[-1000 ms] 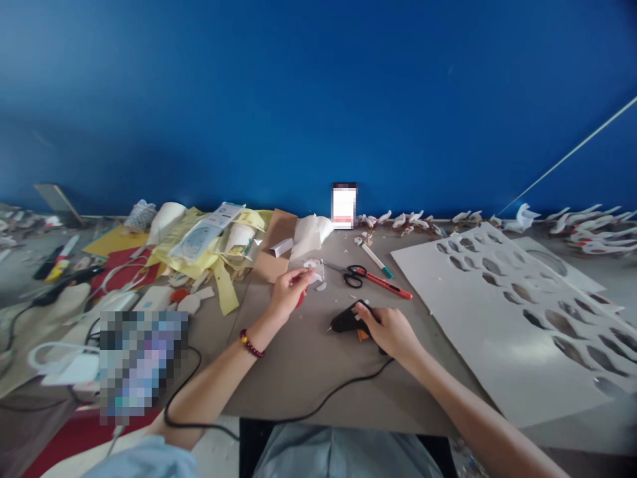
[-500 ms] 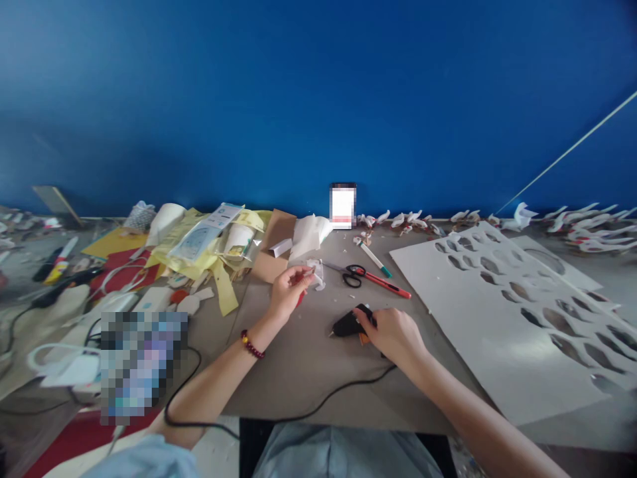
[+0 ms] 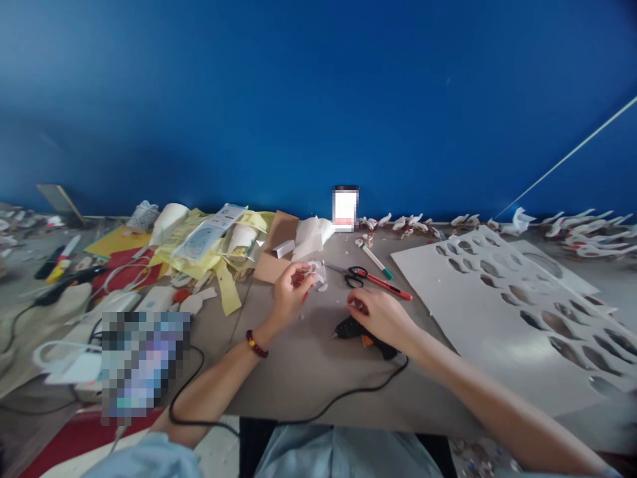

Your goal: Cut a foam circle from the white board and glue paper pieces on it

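Observation:
My left hand [image 3: 292,292] is closed in a pinch on a small red and white piece, mostly covered by the fingers. Just beyond its fingertips is a crumpled, whitish, see-through scrap [image 3: 318,273]; whether it touches the fingers I cannot tell. My right hand [image 3: 381,312] hovers over a black hot glue gun [image 3: 351,326], fingers curled, with a gap at the thumb and nothing visible between them. The glue gun lies on its side on the table, nozzle to the left. Scissors [image 3: 355,277] with black handles and a red utility knife [image 3: 388,287] lie beyond the right hand.
A white board [image 3: 448,299] with many leaf-shaped cutouts covers the right side. A green-tipped marker [image 3: 381,264] and small white bird figures [image 3: 413,219] lie further back. Papers and packets [image 3: 209,232] crowd the left. The black cord [image 3: 343,388] crosses the table front.
My right hand has let go of the glue gun and lifted slightly up and left above it. The glue gun now rests alone on the table. My left hand keeps its pinch.

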`<state>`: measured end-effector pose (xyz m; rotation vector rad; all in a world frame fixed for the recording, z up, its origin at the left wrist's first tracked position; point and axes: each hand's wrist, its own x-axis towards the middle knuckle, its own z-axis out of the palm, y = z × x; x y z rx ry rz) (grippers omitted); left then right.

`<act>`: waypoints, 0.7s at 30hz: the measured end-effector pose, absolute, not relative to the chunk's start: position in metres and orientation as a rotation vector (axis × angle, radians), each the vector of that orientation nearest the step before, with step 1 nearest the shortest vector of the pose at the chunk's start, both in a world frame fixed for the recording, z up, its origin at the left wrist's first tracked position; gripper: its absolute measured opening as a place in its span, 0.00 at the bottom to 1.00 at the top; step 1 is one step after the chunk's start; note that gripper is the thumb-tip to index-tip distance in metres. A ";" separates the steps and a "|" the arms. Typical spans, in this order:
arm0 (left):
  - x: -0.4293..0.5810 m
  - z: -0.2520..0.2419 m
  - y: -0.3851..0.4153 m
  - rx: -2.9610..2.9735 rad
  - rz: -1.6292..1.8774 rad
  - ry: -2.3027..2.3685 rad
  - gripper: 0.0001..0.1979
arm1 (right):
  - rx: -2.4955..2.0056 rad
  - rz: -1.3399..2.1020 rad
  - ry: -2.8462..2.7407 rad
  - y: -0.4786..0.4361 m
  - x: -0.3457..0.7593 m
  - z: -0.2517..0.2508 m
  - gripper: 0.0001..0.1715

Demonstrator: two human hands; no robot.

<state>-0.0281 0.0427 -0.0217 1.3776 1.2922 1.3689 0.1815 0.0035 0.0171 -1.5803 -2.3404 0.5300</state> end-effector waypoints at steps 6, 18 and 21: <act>-0.030 -0.016 0.043 1.498 1.373 1.337 0.10 | -1.202 0.516 -2.544 0.056 0.159 -0.004 0.11; -0.031 -0.016 0.042 1.554 1.374 1.350 0.08 | -1.176 0.295 -2.716 0.077 0.139 -0.013 0.08; -0.031 -0.016 0.042 1.573 1.372 1.356 0.08 | -1.182 0.330 -2.694 0.076 0.138 -0.012 0.08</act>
